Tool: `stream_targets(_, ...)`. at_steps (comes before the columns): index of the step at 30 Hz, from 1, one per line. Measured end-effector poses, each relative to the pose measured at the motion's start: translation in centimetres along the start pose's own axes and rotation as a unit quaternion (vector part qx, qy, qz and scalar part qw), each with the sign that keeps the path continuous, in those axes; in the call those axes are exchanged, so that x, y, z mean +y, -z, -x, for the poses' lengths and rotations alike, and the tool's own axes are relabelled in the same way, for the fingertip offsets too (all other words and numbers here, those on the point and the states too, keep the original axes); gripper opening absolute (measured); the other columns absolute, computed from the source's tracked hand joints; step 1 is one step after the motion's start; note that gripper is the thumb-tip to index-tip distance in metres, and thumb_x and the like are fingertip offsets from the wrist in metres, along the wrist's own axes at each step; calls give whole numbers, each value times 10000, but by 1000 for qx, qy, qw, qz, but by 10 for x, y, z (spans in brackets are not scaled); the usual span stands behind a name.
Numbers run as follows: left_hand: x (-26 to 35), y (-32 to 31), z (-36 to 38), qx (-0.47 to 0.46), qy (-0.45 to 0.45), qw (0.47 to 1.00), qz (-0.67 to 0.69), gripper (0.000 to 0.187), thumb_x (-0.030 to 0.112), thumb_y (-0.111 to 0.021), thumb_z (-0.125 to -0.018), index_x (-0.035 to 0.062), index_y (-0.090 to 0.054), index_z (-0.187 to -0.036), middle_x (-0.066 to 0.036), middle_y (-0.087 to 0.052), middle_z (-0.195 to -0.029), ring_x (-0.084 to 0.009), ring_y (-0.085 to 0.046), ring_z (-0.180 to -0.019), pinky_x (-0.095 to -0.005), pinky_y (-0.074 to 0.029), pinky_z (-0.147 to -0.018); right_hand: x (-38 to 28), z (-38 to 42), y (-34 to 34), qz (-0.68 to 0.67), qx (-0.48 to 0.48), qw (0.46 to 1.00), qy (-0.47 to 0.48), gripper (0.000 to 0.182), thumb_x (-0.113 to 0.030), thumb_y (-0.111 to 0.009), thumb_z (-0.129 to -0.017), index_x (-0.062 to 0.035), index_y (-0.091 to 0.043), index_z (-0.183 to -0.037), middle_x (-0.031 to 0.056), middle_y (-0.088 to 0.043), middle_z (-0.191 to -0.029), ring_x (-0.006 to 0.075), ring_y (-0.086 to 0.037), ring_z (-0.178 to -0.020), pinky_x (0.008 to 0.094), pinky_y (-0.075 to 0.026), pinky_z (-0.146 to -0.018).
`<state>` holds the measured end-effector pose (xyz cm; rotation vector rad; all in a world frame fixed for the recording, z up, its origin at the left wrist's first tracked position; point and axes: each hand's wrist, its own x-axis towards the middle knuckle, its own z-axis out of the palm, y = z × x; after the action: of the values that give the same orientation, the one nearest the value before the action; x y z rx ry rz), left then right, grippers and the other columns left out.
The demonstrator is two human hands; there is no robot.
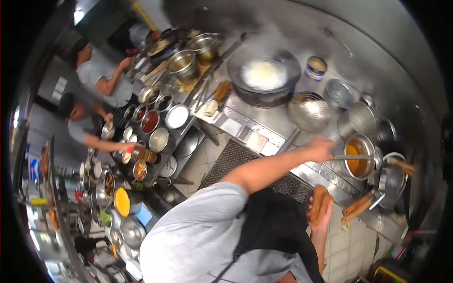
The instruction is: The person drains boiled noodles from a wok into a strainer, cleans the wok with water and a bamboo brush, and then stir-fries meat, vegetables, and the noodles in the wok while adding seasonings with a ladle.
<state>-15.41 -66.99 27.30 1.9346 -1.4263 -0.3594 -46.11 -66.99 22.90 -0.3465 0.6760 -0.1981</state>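
Note:
My left arm and right arm both reach out over the steel stove front. One hand, my left hand (pixel 320 150), is closed on the handle of a ladle (pixel 354 157), whose far end lies over a pot of orange-brown liquid (pixel 358 165). Lower down, my right hand (pixel 321 218) has its fingers wrapped round a brown object (pixel 320 203), perhaps a wooden handle or piece of food. A hammered metal wok or bowl (pixel 309 112) sits just beyond the ladle hand. Farther off, a large dark wok (pixel 264 75) holds pale, steaming contents.
Metal pots (pixel 357 119), a strainer (pixel 339 93) and a can (pixel 316 68) stand along the right. Wooden handles (pixel 357 207) jut out at the counter edge. Two co-workers (pixel 106 75) work at the left beside a counter of sauce containers (pixel 150 121).

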Motion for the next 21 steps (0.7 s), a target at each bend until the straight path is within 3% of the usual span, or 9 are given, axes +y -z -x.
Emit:
stream_targets(5,-12,-117,-59,-220,112,963,-112,384,146,-646,-810,37,-659,-1178,-237,-703,-1122,-427,-672,-1088,-515,-529,-935,10,31,3,-18,24,998,52,873,-786,-451,-924,-103,-447,-1467,188,-667,-1176,268,-699,-795,355,-624,-588)
stream_targets(8,-12,-126,-56,-210,84,971,-82,414,176,-699,-768,27,-677,-1153,-195,-730,-1115,-409,-727,-950,-512,-586,-819,21,26,-5,-16,34,997,71,871,-770,-451,-934,-104,-419,-1494,196,-639,-1258,297,-706,-934,343,-633,-654)
stream_targets(11,14,-67,-15,-175,140,973,61,316,110,-619,-806,57,-672,-1113,-223,-712,-1082,-393,-692,-1037,-468,-544,-887,30,13,-8,31,-63,994,79,877,-758,-447,-943,-110,-377,-1530,204,-604,-1330,323,-671,-1104,338,-631,-731)
stream_targets(14,3,-17,37,-115,127,972,160,348,114,-628,-806,79,-679,-1147,-224,-705,-1104,-396,-681,-1032,-451,-540,-882,41,-3,-35,43,-62,992,104,878,-752,-442,-949,-117,-349,-1550,211,-571,-1386,341,-620,-1216,382,-625,-789)
stream_targets(17,-43,24,117,-14,90,959,268,391,97,-673,-825,53,-668,-1214,-151,-724,-1048,-256,-692,-967,-373,-543,-838,45,-17,-65,16,-30,998,62,878,-749,-434,-953,-114,-348,-1554,223,-579,-1386,351,-653,-1147,425,-614,-839)
stream_targets(18,-45,57,147,-29,153,926,343,359,89,-688,-844,41,-669,-1199,-64,-688,-886,-164,-652,-780,-318,-537,-690,43,-30,-56,-1,-146,989,-5,886,-749,-431,-953,-107,-349,-1557,241,-591,-1369,351,-681,-1072,448,-608,-846)
stream_targets(19,-27,116,176,-83,262,894,353,361,93,-686,-863,47,-654,-1220,-2,-602,-747,-100,-553,-585,-276,-465,-520,45,-36,-69,5,-119,993,-15,889,-751,-414,-958,-99,-351,-1559,252,-604,-1347,344,-697,-1008,441,-609,-840)
stream_targets(20,-26,140,204,-40,290,890,350,359,85,-667,-890,48,-627,-1244,29,-533,-676,-65,-453,-471,-259,-372,-428,49,-45,-84,6,-141,990,-29,885,-751,-395,-964,-94,-356,-1556,247,-607,-1339,331,-697,-1007,436,-610,-835)
stream_targets(21,-38,158,237,-15,309,879,363,351,80,-655,-903,43,-617,-1250,25,-533,-666,-68,-453,-461,-261,-370,-422,54,-54,-101,14,-159,987,-30,881,-749,-383,-970,-91,-355,-1556,239,-615,-1326,322,-696,-1012,433,-611,-833)
